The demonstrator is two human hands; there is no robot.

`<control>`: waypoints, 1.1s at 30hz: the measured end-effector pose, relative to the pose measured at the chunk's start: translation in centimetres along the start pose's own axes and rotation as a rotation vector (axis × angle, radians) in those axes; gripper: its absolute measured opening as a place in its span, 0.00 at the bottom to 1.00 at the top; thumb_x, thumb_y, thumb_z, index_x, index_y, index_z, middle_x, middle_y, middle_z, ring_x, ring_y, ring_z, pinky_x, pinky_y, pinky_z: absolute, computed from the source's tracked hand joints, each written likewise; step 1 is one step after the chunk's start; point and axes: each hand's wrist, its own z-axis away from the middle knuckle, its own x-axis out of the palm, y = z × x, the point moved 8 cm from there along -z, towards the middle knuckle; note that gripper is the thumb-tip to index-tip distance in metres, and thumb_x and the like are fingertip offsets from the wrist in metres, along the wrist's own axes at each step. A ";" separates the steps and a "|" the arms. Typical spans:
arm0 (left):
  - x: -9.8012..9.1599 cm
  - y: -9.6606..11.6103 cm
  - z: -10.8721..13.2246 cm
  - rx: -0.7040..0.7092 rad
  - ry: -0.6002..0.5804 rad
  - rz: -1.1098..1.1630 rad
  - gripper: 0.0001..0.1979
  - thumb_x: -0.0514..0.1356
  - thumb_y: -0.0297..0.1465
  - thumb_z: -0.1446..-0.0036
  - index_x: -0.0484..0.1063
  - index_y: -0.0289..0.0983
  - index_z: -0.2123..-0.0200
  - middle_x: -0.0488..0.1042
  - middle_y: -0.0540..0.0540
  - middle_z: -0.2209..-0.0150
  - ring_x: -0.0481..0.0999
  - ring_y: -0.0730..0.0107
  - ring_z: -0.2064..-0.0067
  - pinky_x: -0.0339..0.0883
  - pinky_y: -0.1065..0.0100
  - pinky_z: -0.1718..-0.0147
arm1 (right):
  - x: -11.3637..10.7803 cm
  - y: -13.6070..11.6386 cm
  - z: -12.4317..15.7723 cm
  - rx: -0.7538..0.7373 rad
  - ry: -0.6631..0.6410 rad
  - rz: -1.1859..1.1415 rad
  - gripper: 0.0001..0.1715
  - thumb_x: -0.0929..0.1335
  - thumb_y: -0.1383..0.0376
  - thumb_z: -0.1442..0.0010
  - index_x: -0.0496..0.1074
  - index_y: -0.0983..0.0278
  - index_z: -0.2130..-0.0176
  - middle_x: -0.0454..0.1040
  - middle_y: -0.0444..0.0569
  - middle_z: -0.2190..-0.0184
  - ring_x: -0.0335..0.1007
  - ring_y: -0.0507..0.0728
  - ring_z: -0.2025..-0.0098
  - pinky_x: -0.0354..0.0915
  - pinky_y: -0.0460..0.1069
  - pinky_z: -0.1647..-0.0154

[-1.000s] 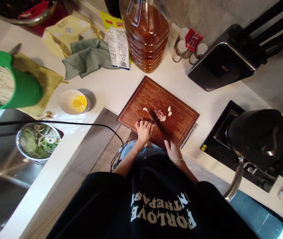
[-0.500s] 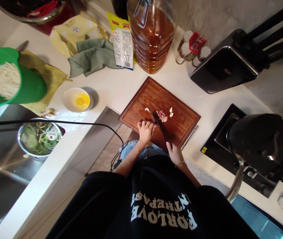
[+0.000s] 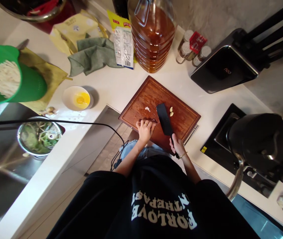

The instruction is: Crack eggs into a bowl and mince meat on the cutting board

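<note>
On the wooden cutting board (image 3: pixel 141 94), my left hand (image 3: pixel 145 130) presses down with curled fingers on a small purplish-red piece that looks like shallot (image 3: pixel 153 120), mostly hidden under the fingertips. My right hand (image 3: pixel 177 146) grips the handle of a black kitchen knife (image 3: pixel 164 119). Its broad blade lies tilted with one flat side facing up, apart from the left fingers, and covers the spot of the pinkish chopped bits. Just right of the blade are two peeled garlic cloves (image 3: pixel 171 111). Farther left on the board sits a little heap of white minced bits (image 3: pixel 147 108).
Left of the board stands a white bowl (image 3: pixel 69 99) with egg. Beyond it are a green basket (image 3: pixel 32 88) of white strips and a sink (image 3: pixel 4 186). Behind stands a large oil bottle (image 3: pixel 153 43); a knife block (image 3: pixel 225 68) and black pot (image 3: pixel 258 142) are right.
The knife has lifted from beside my left fingers, moved right and turned its flat side up, hiding the pinkish bits. My right hand has shifted slightly right; the left has barely moved.
</note>
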 end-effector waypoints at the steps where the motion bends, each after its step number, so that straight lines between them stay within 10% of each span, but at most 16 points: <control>1: 0.0 0.0 0.0 -0.005 0.002 -0.001 0.13 0.50 0.38 0.39 0.72 0.41 0.66 0.72 0.43 0.64 0.64 0.56 0.55 0.47 0.51 0.51 | 0.0 0.0 0.0 0.010 -0.016 -0.037 0.33 0.53 0.37 0.45 0.59 0.62 0.75 0.56 0.37 0.87 0.47 0.45 0.91 0.46 0.42 0.93; 10: -0.3 -0.3 -0.2 -0.038 0.017 0.011 0.14 0.49 0.39 0.39 0.71 0.40 0.66 0.72 0.42 0.63 0.64 0.55 0.55 0.46 0.51 0.50 | -2.0 -1.3 0.7 -0.055 0.112 -0.021 0.32 0.52 0.38 0.43 0.58 0.61 0.75 0.57 0.38 0.86 0.49 0.46 0.90 0.48 0.43 0.91; 23: -0.6 -1.1 -0.5 -0.152 0.053 0.037 0.12 0.51 0.40 0.40 0.69 0.39 0.68 0.72 0.43 0.64 0.64 0.55 0.55 0.48 0.53 0.52 | -1.4 -1.4 3.3 -0.247 0.206 0.917 0.31 0.52 0.49 0.36 0.73 0.64 0.65 0.75 0.53 0.74 0.71 0.58 0.71 0.55 0.48 0.72; 33: 0.2 0.2 0.6 0.085 0.006 -0.039 0.13 0.49 0.38 0.39 0.71 0.40 0.68 0.72 0.43 0.65 0.65 0.57 0.56 0.46 0.52 0.51 | 0.7 -2.7 -0.3 -0.303 0.234 0.801 0.30 0.52 0.50 0.35 0.72 0.64 0.55 0.77 0.53 0.67 0.73 0.57 0.66 0.58 0.46 0.68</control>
